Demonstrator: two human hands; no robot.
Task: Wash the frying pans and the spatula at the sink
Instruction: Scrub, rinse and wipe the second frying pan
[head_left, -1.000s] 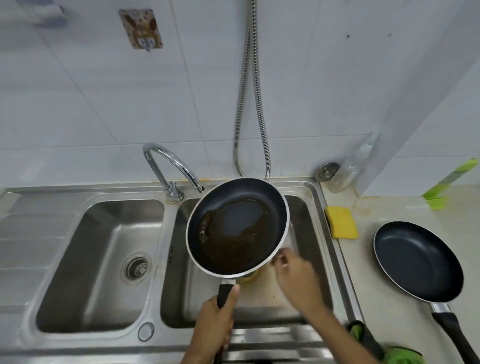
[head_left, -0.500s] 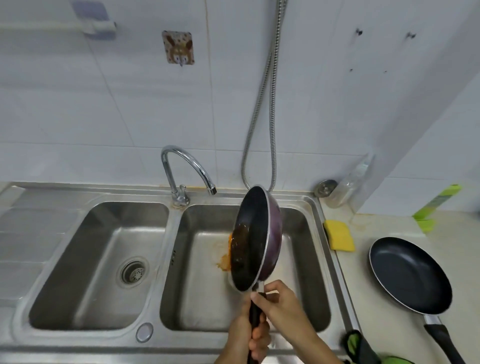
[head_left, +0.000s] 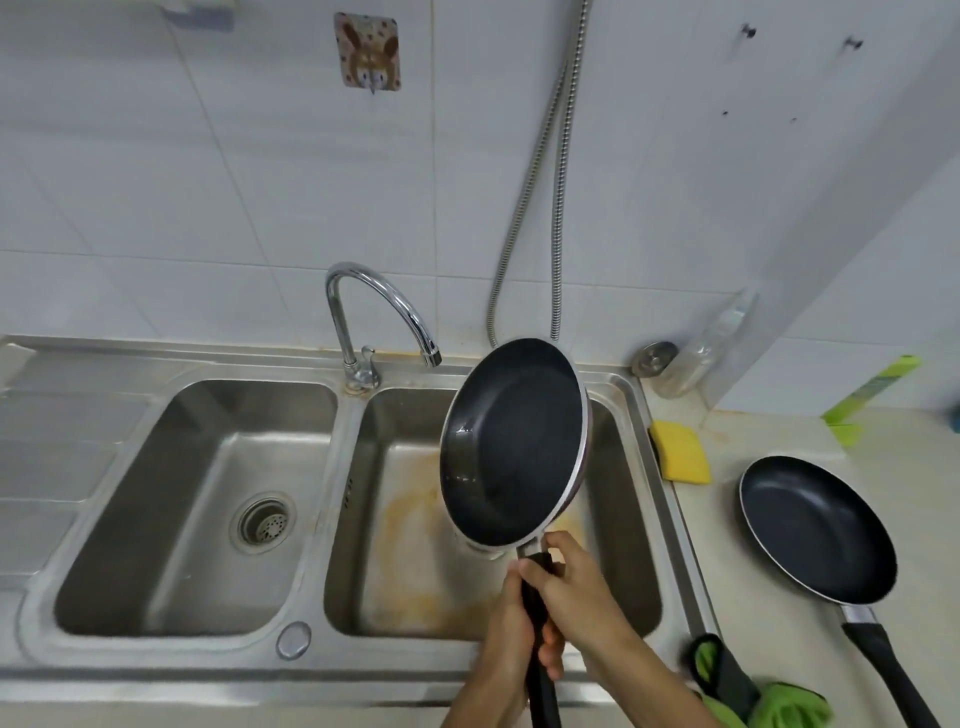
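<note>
Your right hand (head_left: 576, 584) is closed round the top of the black handle (head_left: 543, 696), just behind the pan's neck. Your left hand (head_left: 506, 644) is wrapped round the same handle right below it, nearer your body. Both are gripping, nothing else is held.

The pan (head_left: 511, 441) sticks out ahead of your hands. It is tilted steeply with its inside facing you and looks wet and mostly clean. It hangs over the basin (head_left: 405, 587) under your hands, not touching it. An orange-brown stain (head_left: 415, 514) lies on the basin floor, ahead-left of your hands.

Risks, as a judgement:
- A wet handle and a steep tilt mean the pan could twist or slip and drop into the basin.
- The tap (head_left: 344, 338) has its spout just beyond the pan's far-left rim. Swing left and you clip it.
- The stain looks greasy. Set the pan down there and you dirty it again, so rinse the basin.

Further out to the right of your hands, a sponge (head_left: 680, 452) lies on the surface (head_left: 727, 582). Past it is the second pan (head_left: 815, 525), its handle pointing back near your right forearm. A careless elbow could knock it. A green cloth (head_left: 779, 701) sits close by your right arm. No spatula is in view.
</note>
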